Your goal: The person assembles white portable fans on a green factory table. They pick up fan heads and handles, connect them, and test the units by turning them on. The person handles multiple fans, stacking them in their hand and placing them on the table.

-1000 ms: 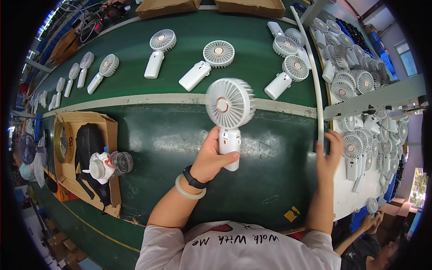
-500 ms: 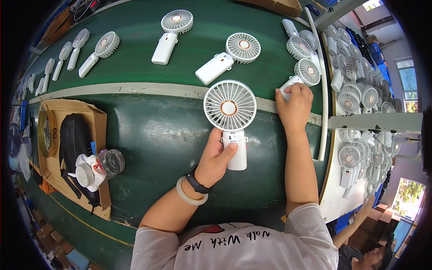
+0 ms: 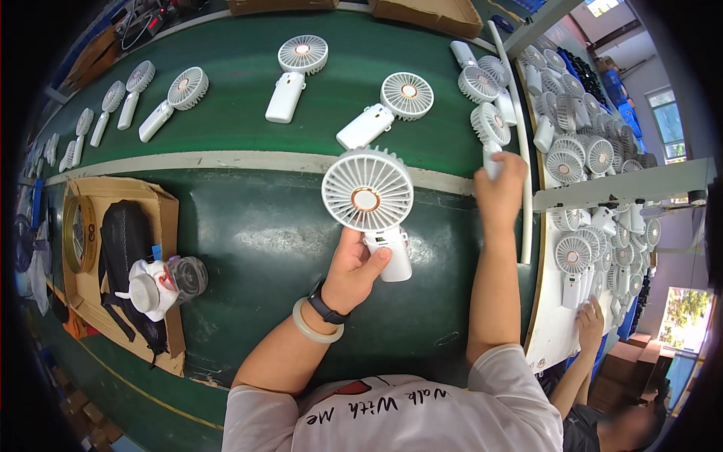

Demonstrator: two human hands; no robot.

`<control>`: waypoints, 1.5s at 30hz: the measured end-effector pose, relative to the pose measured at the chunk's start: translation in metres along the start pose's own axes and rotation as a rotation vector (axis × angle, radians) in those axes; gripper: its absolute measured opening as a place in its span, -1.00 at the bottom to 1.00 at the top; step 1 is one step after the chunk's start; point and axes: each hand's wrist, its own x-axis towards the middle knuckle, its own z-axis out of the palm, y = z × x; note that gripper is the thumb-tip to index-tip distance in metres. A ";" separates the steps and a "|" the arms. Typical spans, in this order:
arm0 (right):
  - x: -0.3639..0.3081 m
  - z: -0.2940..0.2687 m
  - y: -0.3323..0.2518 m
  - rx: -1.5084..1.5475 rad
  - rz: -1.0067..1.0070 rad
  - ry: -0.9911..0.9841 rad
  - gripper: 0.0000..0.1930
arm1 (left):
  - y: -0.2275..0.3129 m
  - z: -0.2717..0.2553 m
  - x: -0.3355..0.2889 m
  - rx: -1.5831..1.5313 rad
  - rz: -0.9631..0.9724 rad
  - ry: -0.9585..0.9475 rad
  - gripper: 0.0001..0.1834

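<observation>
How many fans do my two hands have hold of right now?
2. Your left hand holds one fan over the near worktop; your right hand grips the second fan by its partly hidden handle near the white tube.

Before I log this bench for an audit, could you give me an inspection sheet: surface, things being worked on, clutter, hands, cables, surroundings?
Surface: green bench, glare in the middle; a pale strip runs across it.
Job's things: fan and second fan, both in hand; other fans lie beyond the strip.
Clutter: box at left, holding a black pouch and gold ring; jar beside it; white tube at right.
Hands: left hand closed around the fan's handle, right hand around the second fan's.
Cables: a looped cable at upper left.
Surroundings: side table at right, bearing piled fans; a co-worker's hand there.
</observation>
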 end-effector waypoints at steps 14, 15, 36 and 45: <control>-0.067 -0.029 -0.061 2.686 0.712 -0.744 -0.43 | 0.002 -0.006 -0.007 0.038 0.010 0.037 -0.46; -0.071 -0.022 -0.066 2.615 0.726 -0.727 -0.40 | 0.003 -0.006 -0.007 0.021 0.001 0.045 -0.46; -0.070 -0.008 -0.065 2.280 0.767 -0.816 -0.51 | 0.007 -0.015 -0.006 -0.023 -0.006 0.096 -0.46; -0.074 -0.009 -0.061 2.008 0.693 -0.909 -0.52 | 0.011 -0.005 -0.005 -0.128 -0.139 0.115 -0.33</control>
